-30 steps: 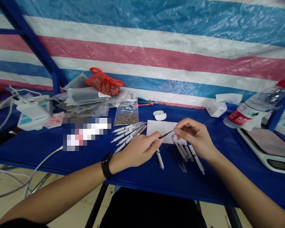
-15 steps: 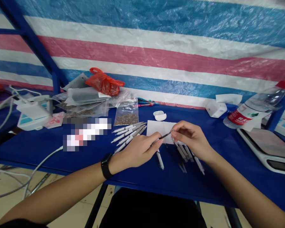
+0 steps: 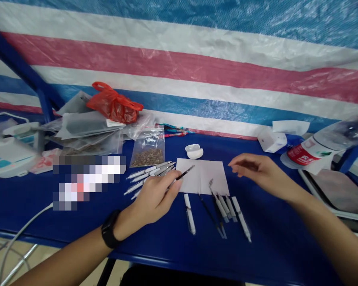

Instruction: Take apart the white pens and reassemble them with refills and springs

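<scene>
While the left hand (image 3: 158, 195) pinched a slim dark rod (image 3: 186, 171), the right hand (image 3: 261, 173) hung free

Head view; clock centred on the white paper (image 3: 213, 166), twelve farthest off. Left hand at eight, thumb and fingers closed on the rod, likely a pen refill; its exposed end showed against the paper at ten, aimed toward two. Right hand at three, fingers loosely curled, nothing visible in its grasp. Rod looked light, stiffish, smooth enough to roll; hard squeezing might have bent it. Best hold seemed mid-length, clear of the tip.
</scene>
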Demonstrator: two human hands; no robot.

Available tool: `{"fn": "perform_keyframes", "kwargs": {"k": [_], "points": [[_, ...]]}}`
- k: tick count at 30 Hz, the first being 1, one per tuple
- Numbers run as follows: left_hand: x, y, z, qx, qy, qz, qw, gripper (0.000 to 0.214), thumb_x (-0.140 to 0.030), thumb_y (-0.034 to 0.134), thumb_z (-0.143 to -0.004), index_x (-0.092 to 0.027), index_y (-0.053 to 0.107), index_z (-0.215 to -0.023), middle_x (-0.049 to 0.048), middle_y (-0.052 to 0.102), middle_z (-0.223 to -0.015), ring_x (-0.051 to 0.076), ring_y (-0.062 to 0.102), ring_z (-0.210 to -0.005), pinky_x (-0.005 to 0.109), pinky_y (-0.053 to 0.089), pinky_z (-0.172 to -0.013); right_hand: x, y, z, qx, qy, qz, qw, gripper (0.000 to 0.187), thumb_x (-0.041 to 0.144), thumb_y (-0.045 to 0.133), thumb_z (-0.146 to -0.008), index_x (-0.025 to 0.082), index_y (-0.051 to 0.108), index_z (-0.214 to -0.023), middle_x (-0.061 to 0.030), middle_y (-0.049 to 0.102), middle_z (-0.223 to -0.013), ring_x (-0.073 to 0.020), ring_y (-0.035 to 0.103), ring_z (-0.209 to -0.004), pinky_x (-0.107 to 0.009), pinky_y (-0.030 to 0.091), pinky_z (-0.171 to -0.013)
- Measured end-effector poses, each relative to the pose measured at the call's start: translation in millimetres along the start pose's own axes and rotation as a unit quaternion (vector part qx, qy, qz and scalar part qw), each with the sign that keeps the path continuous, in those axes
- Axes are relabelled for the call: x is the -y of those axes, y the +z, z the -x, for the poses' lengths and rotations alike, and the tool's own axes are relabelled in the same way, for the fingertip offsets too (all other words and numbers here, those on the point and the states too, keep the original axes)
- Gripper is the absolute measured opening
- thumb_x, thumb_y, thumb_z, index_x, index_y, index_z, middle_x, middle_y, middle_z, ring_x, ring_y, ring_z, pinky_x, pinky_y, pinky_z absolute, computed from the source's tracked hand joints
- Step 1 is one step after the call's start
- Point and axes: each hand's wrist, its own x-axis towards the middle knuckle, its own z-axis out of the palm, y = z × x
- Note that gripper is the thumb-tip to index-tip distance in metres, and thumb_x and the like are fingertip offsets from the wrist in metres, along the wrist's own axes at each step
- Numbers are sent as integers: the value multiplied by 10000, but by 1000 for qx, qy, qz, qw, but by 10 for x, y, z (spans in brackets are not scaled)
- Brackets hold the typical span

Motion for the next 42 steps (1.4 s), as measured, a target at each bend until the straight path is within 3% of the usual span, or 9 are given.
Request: {"fn": "perform_keyframes", "kwargs": {"k": [3, 6, 12, 15, 18, 23, 27, 35, 42], "points": [[80, -35, -50, -55, 56, -58, 995, 300, -325, 339, -1055, -191, 606, -1023, -10, 632, -618, 158, 623, -516, 254, 460, -542, 4, 50, -31, 71, -32, 101, 992, 145, 273, 633, -904, 217, 765, -928, -51, 770, -897, -189, 714, -757, -297, 550, -690], [161, -71, -103, -84, 100, -103, 986, 280, -283, 364, -1042, -188, 626, -1022, 22, 712, -687, 169, 674, -546, 253, 497, -556, 92, 164, -103, 151, -61, 204, 965, 256, 96, 570, -884, 204, 759, -1019, -51, 762, -977, -167, 720, -760, -286, 539, -710], [188, -152, -147, -97, 108, -133, 980, 258, -240, 379, -1034, -181, 628, -1000, 45, 764, -769, 170, 717, -588, 243, 533, -565, 196, 271, -323, 254, -74, 285, 921, 213, 97, 629, -869, 207, 751, -1005, -44, 756, -972, -184, 716, -767, -292, 518, -696], [144, -169, -125, -85, 79, -121, 986, 259, -262, 390, -1034, -188, 637, -1010, 48, 767, -772, 180, 728, -612, 251, 551, -581, 203, 215, -284, 198, -70, 273, 939, 188, 141, 612, -902, 215, 727, -1030, -38, 746, -971, -171, 705, -733, -283, 505, -672], [93, -174, -92, -63, 64, -99, 991, 266, -285, 384, -1049, -194, 632, -1014, 29, 734, -702, 169, 700, -557, 244, 531, -545, 232, 184, -9, 93, -54, 285, 953, 124, 215, 599, -935, 227, 700, -1007, -25, 728, -917, -163, 676, -673, -277, 476, -619], [42, -172, -55, -37, 66, -53, 996, 250, -268, 364, -1062, -190, 600, -1036, -2, 686, -641, 150, 652, -487, 250, 490, -507, 340, 493, 633, -48, -59, 392, 917, 307, 281, 433, -1029, 221, 660, -831, -26, 671, -693, -161, 640, -531, -281, 375, -484], [40, -150, -62, 2, 49, -21, 999, 275, -280, 354, -1066, -182, 608, -1030, -28, 624, -571, 141, 615, -444, 255, 474, -502, 404, 830, 812, -132, -40, 430, 892, 367, 255, 376, -1052, 202, 616, -779, -22, 635, -629, -138, 601, -451, -278, 338, -432], [48, -96, -93, 29, -8, -15, 999, 270, -284, 372, -1059, -188, 624, -1065, -23, 631, -595, 144, 588, -437, 255, 452, -489, 425, 972, 752, -148, -36, 426, 892, 385, 182, 347, -1038, 195, 572, -726, -39, 620, -600, -147, 597, -415, -264, 368, -409], [-133, -78, -31, -26, -92, -26, 995, 336, -354, 356, -1070, -175, 641, -1073, -31, 583, -545, 151, 602, -451, 242, 438, -462, 388, 1054, 763, -145, -17, 404, 903, 402, 206, 309, -1044, 212, 548, -721, -46, 625, -566, -145, 602, -389, -240, 350, -369]]}}
